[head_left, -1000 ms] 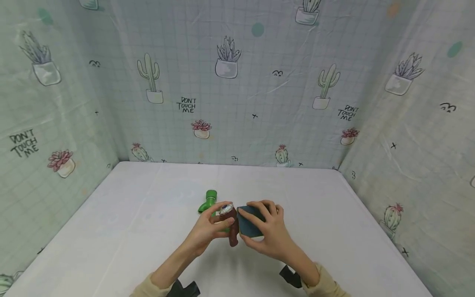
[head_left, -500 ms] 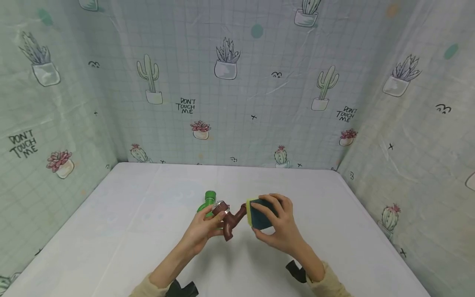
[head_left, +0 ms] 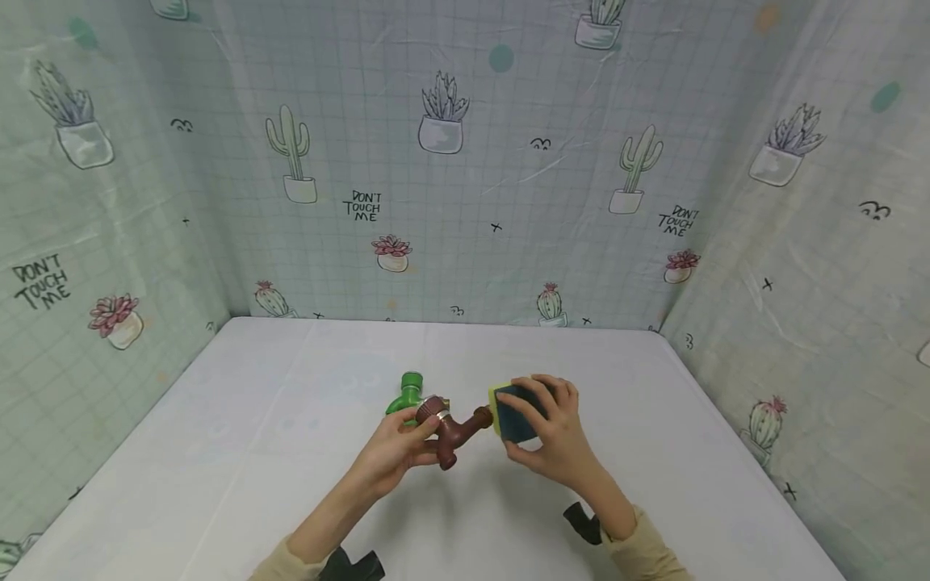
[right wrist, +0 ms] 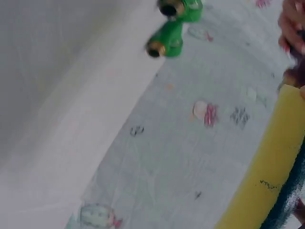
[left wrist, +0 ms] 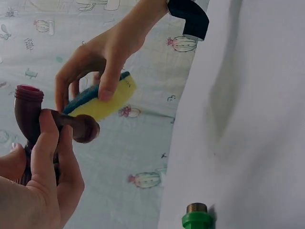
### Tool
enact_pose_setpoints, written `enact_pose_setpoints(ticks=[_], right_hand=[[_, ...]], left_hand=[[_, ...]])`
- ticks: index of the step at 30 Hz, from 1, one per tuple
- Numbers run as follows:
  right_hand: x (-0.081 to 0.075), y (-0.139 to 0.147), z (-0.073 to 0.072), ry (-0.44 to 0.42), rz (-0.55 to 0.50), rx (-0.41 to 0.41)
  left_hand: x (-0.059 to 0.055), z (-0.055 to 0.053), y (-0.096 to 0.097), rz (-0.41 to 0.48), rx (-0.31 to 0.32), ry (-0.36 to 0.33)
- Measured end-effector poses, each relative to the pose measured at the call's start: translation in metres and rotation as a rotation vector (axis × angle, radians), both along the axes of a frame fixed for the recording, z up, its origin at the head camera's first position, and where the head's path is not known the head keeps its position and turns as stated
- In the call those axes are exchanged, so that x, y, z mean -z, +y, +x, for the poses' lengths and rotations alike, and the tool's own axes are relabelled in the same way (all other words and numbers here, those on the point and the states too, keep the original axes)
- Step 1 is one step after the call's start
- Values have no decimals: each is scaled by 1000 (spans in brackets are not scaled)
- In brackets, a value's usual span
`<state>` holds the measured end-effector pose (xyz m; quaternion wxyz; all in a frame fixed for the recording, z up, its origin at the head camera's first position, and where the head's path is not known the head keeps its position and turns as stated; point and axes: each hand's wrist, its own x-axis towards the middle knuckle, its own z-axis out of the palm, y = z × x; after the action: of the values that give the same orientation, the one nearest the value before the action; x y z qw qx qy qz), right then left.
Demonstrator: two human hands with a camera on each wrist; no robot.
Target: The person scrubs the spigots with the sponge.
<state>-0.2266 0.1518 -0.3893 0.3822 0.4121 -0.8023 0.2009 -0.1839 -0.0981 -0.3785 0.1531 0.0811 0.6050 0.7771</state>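
A brown tap (head_left: 452,436) with a ridged cap is held in my left hand (head_left: 392,456), fingers around its capped end, above the table. Its inlet arm points right, towards a sponge (head_left: 519,415), yellow on one side and dark green-blue on the other. My right hand (head_left: 552,428) grips the sponge by its edges, thumb on the near side and fingers over the far side. In the left wrist view the sponge (left wrist: 114,98) lies right by the tap's end; whether they touch, I cannot tell. Behind my left hand, a green tap (head_left: 411,389) stands on the table, partly hidden.
The white table (head_left: 291,420) is bordered at the back and sides by a cactus-print cloth (head_left: 494,186). A black wrist mount (head_left: 352,566) shows at my left forearm and another black mount (head_left: 584,523) at the right. In the right wrist view two green shapes (right wrist: 174,38) with threaded ends appear.
The brown tap has turned in my left hand, so its inlet arm now points right. My right hand and the sponge have shifted right and slightly away. The green tap stays put.
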Motion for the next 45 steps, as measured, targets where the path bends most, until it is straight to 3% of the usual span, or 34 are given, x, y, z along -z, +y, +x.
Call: enact_pose_setpoints(ticks=[5,9,13,17,20,26,30,37,45], right_hand=[[-14,11,-6,-189,-63,-48],[-27,3,-3,-289,3,-92],[-28,-1,3,-254,58,-80],[-19,6,10,-201,121,-55],[-11,11,12,-157,155,-37],[-19,6,11,-88,-49,-88],[-18,-2,12,-112,-48,-125],[-1,7,13,-164,59,-86],[-4,16,11,-138,12,-70]], left_hand=[[-2,1,-7,-1,99,62],[-3,1,-6,-25,127,69],[-2,1,-7,10,113,67],[-4,2,-12,97,91,22],[-8,1,-17,127,76,24],[-9,2,-16,111,99,6],[-5,4,-12,117,113,-50],[2,3,-12,152,47,-130],[5,-1,-11,289,95,-213]])
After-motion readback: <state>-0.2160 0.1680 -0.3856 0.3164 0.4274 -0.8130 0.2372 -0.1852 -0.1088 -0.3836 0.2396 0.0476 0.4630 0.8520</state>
